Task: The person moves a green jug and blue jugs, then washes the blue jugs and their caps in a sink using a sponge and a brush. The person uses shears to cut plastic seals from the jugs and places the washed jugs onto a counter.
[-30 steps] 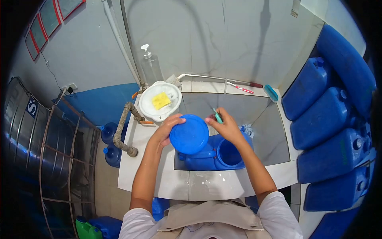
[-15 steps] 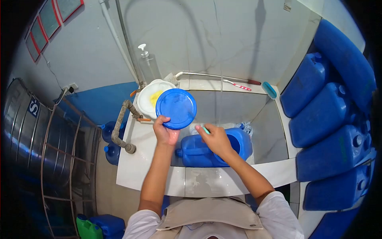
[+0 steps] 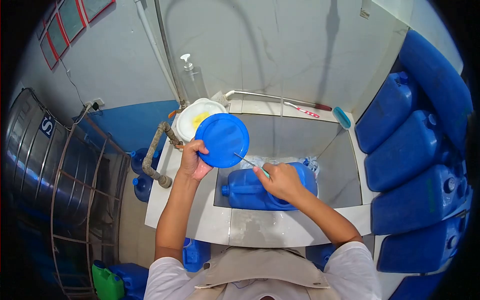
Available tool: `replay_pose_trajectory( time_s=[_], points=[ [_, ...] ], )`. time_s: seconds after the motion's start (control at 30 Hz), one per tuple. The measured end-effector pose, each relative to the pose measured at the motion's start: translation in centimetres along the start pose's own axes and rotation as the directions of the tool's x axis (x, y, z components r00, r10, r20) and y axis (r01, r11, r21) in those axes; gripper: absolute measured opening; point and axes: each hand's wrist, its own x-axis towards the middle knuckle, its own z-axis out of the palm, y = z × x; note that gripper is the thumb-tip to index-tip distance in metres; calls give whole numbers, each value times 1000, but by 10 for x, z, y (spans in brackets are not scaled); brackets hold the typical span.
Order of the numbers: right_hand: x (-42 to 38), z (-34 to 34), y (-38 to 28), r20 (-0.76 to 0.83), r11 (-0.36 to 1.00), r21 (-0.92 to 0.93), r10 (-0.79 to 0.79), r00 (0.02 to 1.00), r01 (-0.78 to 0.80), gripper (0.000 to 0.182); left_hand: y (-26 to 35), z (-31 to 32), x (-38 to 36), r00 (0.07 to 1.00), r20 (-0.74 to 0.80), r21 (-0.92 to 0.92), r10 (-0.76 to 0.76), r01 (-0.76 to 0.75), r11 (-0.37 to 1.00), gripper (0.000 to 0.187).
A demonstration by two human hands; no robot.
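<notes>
My left hand (image 3: 194,159) grips a round blue lid (image 3: 222,139) by its lower left edge, thumb on its face. In my right hand (image 3: 281,181), fingers closed, is a thin metal tool with a teal handle (image 3: 265,172); its tip overlaps the lower right part of the lid. Below both hands a blue plastic jug (image 3: 245,192) lies on its side in the tiled sink (image 3: 340,172), partly hidden by my right hand and forearm. Behind the lid, a white round lid or basin (image 3: 187,117) holds something yellow (image 3: 201,119).
A clear pump bottle (image 3: 192,82) stands at the back left. Along the rear ledge lie a long-handled tool (image 3: 280,97), a red-and-white toothbrush (image 3: 301,109) and a teal brush (image 3: 341,118). Pipes (image 3: 151,155) rise at left. Several blue jugs (image 3: 407,200) line the right side.
The lid has tilted and its face has turned slightly. My right hand has shifted right and down, and the tool's metal shaft now shows, pointing at the lid.
</notes>
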Motion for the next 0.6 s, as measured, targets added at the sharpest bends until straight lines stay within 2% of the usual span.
replay_pose_trajectory(
  time_s=[0.07,0.2,0.3,0.37,0.47,0.53,0.57,0.6],
  points=[
    [8,2,7,-32,1000,9,12,999,-12,52,2,-2,-5,999,9,-12,-31,31,999,70],
    [6,11,-5,19,995,-29,-96,995,97,53,13,-6,-10,999,-31,7,-38,38,999,67],
    [22,16,-6,6,998,36,-49,999,49,53,17,-14,-16,999,-31,16,-31,32,999,67],
    [26,26,-10,29,997,19,-77,997,76,53,26,-24,-20,999,-35,16,-38,39,999,67],
    [40,49,-12,61,995,9,-97,993,96,52,35,-46,-36,996,-91,31,15,-12,999,67],
    [56,74,-11,56,997,22,-69,996,67,50,53,-46,-58,953,-205,125,223,-201,972,67],
    [60,95,-16,169,993,-54,-98,981,109,44,60,-42,-70,935,-233,151,266,-235,960,63],
    [63,121,-23,184,985,-49,-151,971,162,45,64,-50,-74,934,-237,151,269,-238,959,63]
  ],
)
